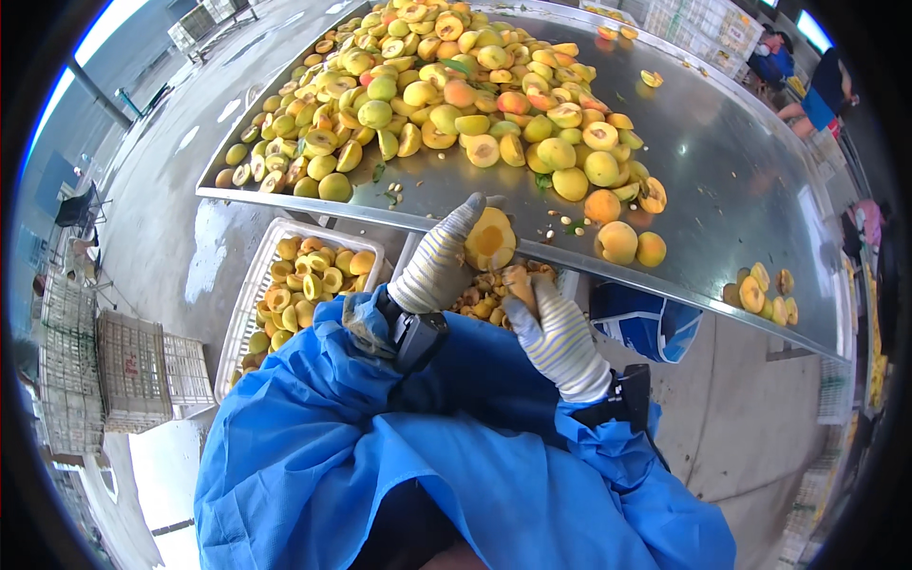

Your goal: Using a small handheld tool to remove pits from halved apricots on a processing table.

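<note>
Both my hands wear striped knit gloves and meet over the near edge of a metal table (741, 190). My left hand (439, 258) is closed on a halved yellow peach (491, 239), its cut face with a brownish hollow turned up. Just below and right of the fruit, my right hand (560, 347) is wrapped round a short tool with a wood-coloured handle (521, 287); its working end is too small to make out. Whole and halved peaches (418, 90) are heaped on the table beyond my hands.
At the left below the table stands a white crate (231, 328) of peach halves. Another container with peach pieces (483, 296) sits beneath my hands. A blue bag (646, 323) hangs under the table at right. Stacked crates (133, 370) stand far left; other people (822, 90) work at upper right.
</note>
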{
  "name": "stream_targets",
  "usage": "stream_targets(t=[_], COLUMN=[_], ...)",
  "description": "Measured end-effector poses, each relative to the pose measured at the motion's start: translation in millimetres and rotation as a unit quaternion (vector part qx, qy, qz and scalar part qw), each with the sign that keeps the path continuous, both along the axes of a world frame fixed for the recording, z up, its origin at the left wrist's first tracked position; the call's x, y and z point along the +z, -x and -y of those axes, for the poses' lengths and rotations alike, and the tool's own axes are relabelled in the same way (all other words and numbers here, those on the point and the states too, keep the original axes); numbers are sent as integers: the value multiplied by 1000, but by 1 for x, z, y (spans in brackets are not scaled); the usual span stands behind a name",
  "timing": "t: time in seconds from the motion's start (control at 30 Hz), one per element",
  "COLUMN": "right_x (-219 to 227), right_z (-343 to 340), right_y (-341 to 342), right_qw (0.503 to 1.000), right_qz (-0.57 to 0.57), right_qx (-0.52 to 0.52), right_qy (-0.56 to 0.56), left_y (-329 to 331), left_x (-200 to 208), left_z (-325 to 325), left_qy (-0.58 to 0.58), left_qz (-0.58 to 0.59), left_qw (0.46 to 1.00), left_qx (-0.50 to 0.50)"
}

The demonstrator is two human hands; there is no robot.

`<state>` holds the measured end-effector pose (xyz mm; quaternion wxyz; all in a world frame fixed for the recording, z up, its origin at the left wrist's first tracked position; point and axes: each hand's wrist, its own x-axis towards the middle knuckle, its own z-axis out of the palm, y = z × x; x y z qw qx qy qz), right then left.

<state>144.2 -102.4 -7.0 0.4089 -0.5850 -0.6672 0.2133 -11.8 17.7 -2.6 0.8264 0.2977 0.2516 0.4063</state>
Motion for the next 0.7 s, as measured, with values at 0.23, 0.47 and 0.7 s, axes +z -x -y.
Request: stream_targets(t=[0.23,0.47,0.7], right_x=[3,4,7], right_z=[10,17,12], right_y=[-18,-22,-23], right_qw=[946,963,976], right_qz=[201,198,175], right_qx=[21,30,23], right_qy=[252,180,130], left_y=[35,172,89], left_x=[5,21,35], left_z=[-9,0,-65], left_qy=[-184,-326,-527], left_qz=[-101,-748,-619], left_qw=[973,578,578], left_qx=[94,9,72])
